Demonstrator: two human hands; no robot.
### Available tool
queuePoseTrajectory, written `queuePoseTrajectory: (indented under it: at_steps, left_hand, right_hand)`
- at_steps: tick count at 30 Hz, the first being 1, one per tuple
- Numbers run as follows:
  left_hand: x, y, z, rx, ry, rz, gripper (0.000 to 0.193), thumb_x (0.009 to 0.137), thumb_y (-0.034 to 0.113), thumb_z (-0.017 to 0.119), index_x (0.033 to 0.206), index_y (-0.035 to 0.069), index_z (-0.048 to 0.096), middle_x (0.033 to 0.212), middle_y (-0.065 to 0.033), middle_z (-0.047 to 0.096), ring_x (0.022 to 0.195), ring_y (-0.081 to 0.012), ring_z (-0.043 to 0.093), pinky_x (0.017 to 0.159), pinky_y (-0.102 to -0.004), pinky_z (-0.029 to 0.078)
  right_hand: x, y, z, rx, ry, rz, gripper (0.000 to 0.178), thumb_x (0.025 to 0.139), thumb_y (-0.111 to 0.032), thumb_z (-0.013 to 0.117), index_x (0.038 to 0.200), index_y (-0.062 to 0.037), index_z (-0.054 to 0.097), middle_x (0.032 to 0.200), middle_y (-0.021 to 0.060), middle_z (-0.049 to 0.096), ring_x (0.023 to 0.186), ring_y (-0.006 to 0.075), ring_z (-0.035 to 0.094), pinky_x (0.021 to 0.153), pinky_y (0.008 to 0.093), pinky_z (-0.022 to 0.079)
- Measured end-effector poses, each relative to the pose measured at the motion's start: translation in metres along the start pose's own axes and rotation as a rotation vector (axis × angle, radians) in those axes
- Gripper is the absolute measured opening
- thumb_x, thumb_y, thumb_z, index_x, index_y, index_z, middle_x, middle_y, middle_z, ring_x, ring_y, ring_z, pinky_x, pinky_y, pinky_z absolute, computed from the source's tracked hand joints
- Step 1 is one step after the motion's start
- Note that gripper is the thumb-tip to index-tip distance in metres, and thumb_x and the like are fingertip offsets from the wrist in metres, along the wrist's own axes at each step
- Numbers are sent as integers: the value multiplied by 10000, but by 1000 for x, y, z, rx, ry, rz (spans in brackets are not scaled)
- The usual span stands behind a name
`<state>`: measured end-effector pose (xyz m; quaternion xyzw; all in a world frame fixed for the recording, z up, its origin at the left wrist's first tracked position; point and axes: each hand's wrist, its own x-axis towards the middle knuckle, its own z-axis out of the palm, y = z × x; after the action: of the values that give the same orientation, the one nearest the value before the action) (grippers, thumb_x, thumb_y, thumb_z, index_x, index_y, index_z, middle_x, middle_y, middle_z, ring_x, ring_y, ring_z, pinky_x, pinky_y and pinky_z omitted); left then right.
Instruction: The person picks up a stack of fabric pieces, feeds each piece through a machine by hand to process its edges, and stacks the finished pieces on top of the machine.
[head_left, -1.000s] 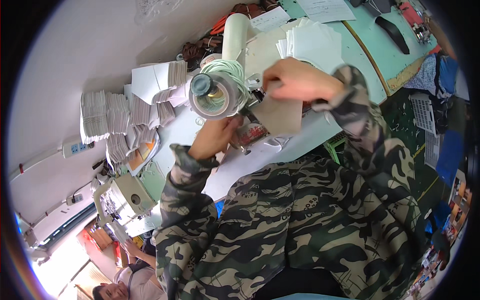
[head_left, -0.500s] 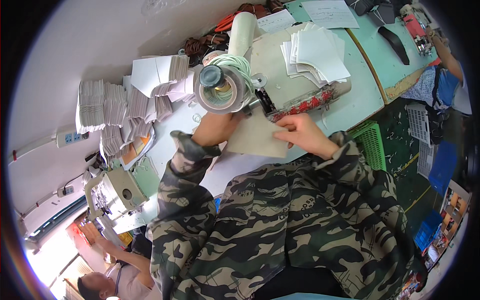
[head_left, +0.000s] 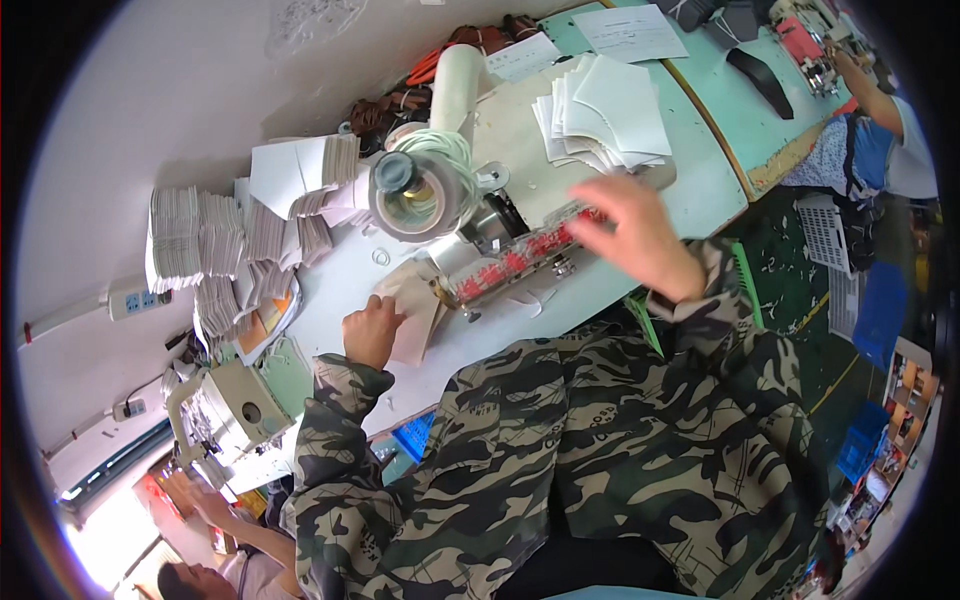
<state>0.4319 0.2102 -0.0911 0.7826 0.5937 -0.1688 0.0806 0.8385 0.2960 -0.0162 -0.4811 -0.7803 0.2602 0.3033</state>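
Just off the left end of the red-marked machine [head_left: 510,262], a small pile of beige sheets [head_left: 415,328] lies on the pale surface [head_left: 700,160], the pieces slightly out of line with one another. The left hand [head_left: 370,330] is at the pile's outer edge, its fingers bent and drawn together against the beige; whether that grip is pinching a sheet or only resting on it, I cannot tell. The right hand [head_left: 632,228], somewhat blurred, is above the machine's right end, its grip wide, thumb apart from the fingers and nothing visible between them.

Thin white scraps [head_left: 535,302] lie in front of the machine. Behind its right half, white sheets [head_left: 615,105] are spread in an uneven fan. Behind its left half come a coil of pale green cord [head_left: 455,150], a dark round cap [head_left: 396,172] and, farther back, an upright white roll [head_left: 457,85].

Well to the machine's left, bundles of white pieces [head_left: 215,235] stand packed against the wall. Far beyond its right end lies a curved black strip [head_left: 760,82]. A green crate [head_left: 745,285] stands below and to the right of the machine.
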Motion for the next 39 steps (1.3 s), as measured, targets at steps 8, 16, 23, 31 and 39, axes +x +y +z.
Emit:
queuePoseTrajectory:
  at_steps: [8,16,23,31,39]
  left_hand:
    - [12,-37,13,-271,351,173,220,791,238,737,915,79,649,833,-88,632,705,-335,632,662,-485,483]
    - [43,15,-127,-1106,-585,425,260,928,230,603,884,-22,653,691,-101,609,640,-154,537,623,-342,457]
    - [105,12,-112,-928,-591,273,306,935,277,582,885,-14,663,670,-88,598,670,-153,566,641,-349,462]
    - [118,65,-138,-948,-298,158,194,947,135,517,1084,33,610,715,-62,588,578,-146,583,458,-300,458]
    - [66,61,-107,-1472,-601,135,382,1039,301,436,1192,-17,582,872,-108,701,485,-135,628,396,-220,443]
  right_hand:
    - [-23,-48,70,488,-375,317,332,835,-164,763,1086,27,660,949,154,714,837,226,705,759,332,542]
    - [-12,-51,99,777,-549,417,276,874,-183,710,1012,54,677,823,131,727,775,204,718,688,304,537]
    - [14,-28,73,215,-464,165,202,853,-185,727,910,4,686,747,112,709,661,221,695,603,303,517]
    - [100,9,34,5,-539,-77,432,750,-309,708,1066,-17,677,934,166,712,833,351,669,755,403,522]
    - [43,9,40,549,-378,238,210,788,-194,734,909,-23,712,751,122,678,662,186,620,643,316,488]
